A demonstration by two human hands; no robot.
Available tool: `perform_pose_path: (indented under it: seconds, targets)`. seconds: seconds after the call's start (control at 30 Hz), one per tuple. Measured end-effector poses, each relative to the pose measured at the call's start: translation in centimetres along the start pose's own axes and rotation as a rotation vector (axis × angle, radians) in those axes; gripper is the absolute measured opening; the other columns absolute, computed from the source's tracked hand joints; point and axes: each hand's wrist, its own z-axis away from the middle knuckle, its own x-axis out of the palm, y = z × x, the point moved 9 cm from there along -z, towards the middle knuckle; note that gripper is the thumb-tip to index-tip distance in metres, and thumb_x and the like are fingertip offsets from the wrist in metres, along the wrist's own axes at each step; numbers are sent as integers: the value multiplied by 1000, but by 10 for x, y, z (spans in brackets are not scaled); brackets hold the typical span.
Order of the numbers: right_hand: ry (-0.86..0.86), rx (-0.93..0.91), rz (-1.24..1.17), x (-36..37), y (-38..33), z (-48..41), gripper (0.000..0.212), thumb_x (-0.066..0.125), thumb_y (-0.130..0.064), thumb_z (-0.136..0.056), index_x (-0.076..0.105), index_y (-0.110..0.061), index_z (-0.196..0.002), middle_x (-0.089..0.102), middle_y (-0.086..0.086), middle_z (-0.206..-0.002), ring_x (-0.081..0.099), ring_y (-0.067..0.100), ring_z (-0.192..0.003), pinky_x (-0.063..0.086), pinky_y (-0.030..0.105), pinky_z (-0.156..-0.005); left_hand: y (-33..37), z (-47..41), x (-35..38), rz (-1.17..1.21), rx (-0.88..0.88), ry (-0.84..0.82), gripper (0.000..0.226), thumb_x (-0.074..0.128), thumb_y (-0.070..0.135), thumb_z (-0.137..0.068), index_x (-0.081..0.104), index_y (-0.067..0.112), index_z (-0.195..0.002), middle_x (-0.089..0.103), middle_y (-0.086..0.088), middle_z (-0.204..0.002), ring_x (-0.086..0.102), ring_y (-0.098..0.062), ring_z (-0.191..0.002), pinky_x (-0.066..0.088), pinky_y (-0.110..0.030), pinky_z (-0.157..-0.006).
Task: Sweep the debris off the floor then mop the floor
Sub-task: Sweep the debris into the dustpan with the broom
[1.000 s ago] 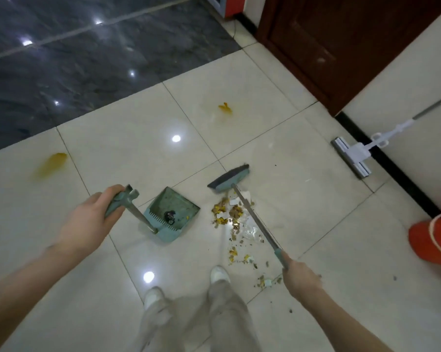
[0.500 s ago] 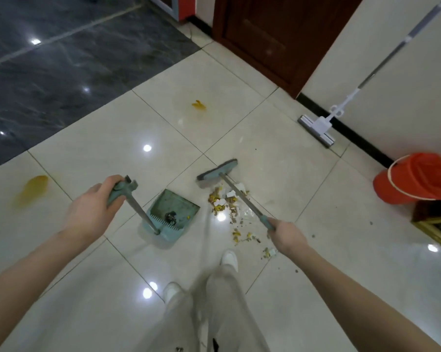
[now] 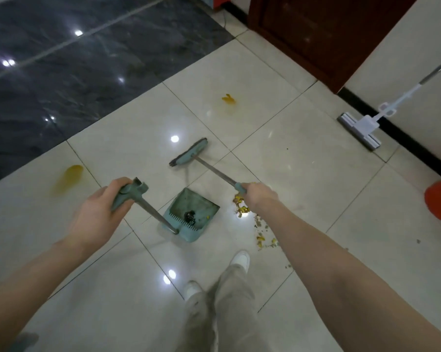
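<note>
Broom (image 3: 189, 155) head has shifted since 0.5 s ago. It was at 12 o'clock of the debris (image 3: 242, 208) and is now at 12 o'clock of the dustpan (image 3: 191, 217), near but apart; floor contact cannot be told. Right grip (image 3: 258, 195) curls round the teal end of the broom shaft. Left grip (image 3: 97, 212) wraps the dustpan handle top. Dustpan sits on the floor (image 3: 303, 174) with a dark clump inside. Debris lies at 3 o'clock of the dustpan, trailing toward 5 o'clock, partly hidden by the right forearm. 2 yellow stains: 10 o'clock (image 3: 68, 177) and 1 o'clock (image 3: 229, 99). Mop (image 3: 359, 130) leans on the wall at 2 o'clock. Bucket (image 3: 440, 204) at 3 o'clock.
</note>
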Motion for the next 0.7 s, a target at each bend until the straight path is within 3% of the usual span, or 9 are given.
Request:
perform_pose_path:
  seconds: [0.13, 0.23, 0.33, 0.43, 0.6, 0.7]
  targets:
    - [-78, 33, 65, 29, 28, -9, 42, 37, -16, -97, 50, -33, -133, 55, 4, -91, 56, 26, -82, 43, 32, -65, 1, -12, 6, -13, -32, -31, 32, 60, 23, -92, 45, 33, -118, 60, 2, -105, 58, -28, -80, 50, -43, -69]
    - [-101, 107, 63, 40, 83, 6, 36, 39, -25, -99, 51, -29, -132, 53, 0, -83, 57, 24, -79, 46, 32, -66, 6, -26, 13, -21, -23, -63, 32, 59, 23, -92, 43, 35, -118, 60, 0, -106, 59, -27, -84, 50, -42, -71]
    - [-127, 129, 77, 39, 136, 35, 43, 34, -25, -101, 36, -45, -140, 56, 0, -85, 57, 17, -69, 50, 30, -60, 14, -45, 17, -60, 3, -87, 33, 59, 24, -92, 42, 35, -119, 61, -3, -106, 60, -31, -83, 50, -41, -71]
    - [-134, 191, 73, 39, 190, 75, 45, 33, -29, -102, 28, -51, -141, 58, -1, -80, 56, 12, -62, 44, 25, -49, 25, -66, 21, -105, 50, -110, 34, 58, 26, -92, 44, 33, -122, 60, -4, -101, 59, -30, -78, 50, -40, -69]
    - [-185, 335, 49, 54, 260, 153, 47, 33, -37, -101, 21, -50, -144, 61, 0, -91, 63, 18, -77, 55, 32, -68, 48, -96, 25, -157, 123, -131, 34, 58, 29, -92, 44, 31, -124, 60, -4, -97, 59, -31, -74, 50, -39, -63]
    - [-214, 373, 34, 56, 274, 178, 48, 32, -40, -100, 20, -51, -145, 58, -4, -83, 65, 18, -79, 53, 32, -67, 68, -113, 22, -174, 163, -113, 36, 59, 29, -91, 45, 30, -124, 60, -4, -96, 61, -34, -76, 51, -41, -62]
